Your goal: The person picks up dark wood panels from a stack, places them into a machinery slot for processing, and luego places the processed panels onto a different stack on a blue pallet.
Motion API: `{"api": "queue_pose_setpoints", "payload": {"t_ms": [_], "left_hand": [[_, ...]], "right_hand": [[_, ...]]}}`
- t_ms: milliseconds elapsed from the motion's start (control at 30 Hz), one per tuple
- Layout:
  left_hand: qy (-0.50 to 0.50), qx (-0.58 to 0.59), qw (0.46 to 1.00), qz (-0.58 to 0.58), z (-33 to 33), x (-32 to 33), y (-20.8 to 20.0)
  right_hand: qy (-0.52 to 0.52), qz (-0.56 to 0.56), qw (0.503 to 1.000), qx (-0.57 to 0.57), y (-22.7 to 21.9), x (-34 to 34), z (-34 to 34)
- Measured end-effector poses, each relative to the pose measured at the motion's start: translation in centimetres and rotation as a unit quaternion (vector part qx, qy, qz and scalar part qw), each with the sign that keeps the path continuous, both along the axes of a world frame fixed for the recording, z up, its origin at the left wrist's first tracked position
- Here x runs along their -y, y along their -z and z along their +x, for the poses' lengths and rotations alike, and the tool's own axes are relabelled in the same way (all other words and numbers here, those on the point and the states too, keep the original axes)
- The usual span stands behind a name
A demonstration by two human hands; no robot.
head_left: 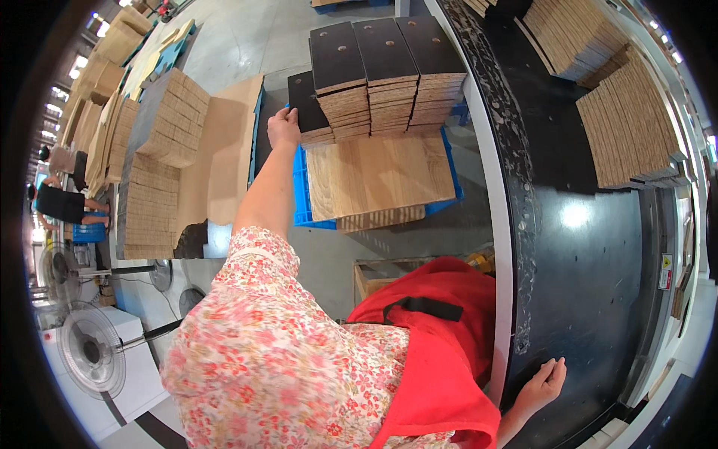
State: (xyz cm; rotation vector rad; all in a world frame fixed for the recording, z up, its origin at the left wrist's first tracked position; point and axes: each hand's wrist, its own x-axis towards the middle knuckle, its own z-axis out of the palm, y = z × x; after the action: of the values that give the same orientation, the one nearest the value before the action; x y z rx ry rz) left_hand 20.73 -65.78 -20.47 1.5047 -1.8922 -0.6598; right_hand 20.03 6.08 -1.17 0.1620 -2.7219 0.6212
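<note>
Grey floor [232, 37] stretches beyond the left grip [283, 129]; a black tabletop [583, 262] lies beneath the right grip [544, 383]. Right of the left grip, a blue pallet [301, 196] bears three tall board stacks [385, 49] and, nearer, wood-grained boards [381, 172]. The left grip curls at the near-left edge of a low dark-topped stack [305, 97]; whether it pinches a board, I cannot tell. The right grip's fingers bend loosely, their closure unclear.

Factory workshop: stacked boards [390, 93], fan [91, 349]

Left arm [264, 191] stretched forward, left hand [283, 129] curled, right hand [544, 385] low at the side, seemingly half-curled
</note>
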Motion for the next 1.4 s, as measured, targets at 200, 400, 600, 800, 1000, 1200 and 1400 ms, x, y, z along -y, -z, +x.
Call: {"api": "queue_pose_setpoints", "payload": {"t_ms": [200, 400, 600, 800, 1000, 1200, 1400], "left_hand": [[0.047, 0.123, 0.991, -0.032, 1.2, 3.7, 2.0], [-0.035, -0.004, 0.977, -0.209, -1.1, 2.5, -4.9], [0.235, -0.261, 0.916, -0.193, -10.7, -8.5, -18.6], [0.493, -0.313, 0.810, -0.059, -22.3, -25.5, -26.4], [0.583, -0.309, 0.750, 0.040, -32.0, -40.7, -32.2], [0.479, -0.151, 0.860, -0.084, -36.6, -46.0, -34.9], [0.561, -0.317, 0.737, 0.205, -38.9, -41.4, -33.1]], "right_hand": [[-0.034, -0.052, 0.998, 0.024, -0.8, 0.6, -0.9], [-0.050, -0.156, 0.985, 0.049, -1.7, -0.3, -1.6], [-0.045, -0.144, 0.988, 0.017, -1.2, -1.8, -3.8], [-0.042, -0.276, 0.960, -0.022, -0.5, -1.9, -4.0], [-0.060, -0.346, 0.936, -0.005, -0.5, -2.3, -4.0], [-0.071, -0.363, 0.929, -0.007, -0.3, -2.8, -4.2], [-0.066, -0.321, 0.945, -0.008, -0.1, -2.9, -4.5]]}}
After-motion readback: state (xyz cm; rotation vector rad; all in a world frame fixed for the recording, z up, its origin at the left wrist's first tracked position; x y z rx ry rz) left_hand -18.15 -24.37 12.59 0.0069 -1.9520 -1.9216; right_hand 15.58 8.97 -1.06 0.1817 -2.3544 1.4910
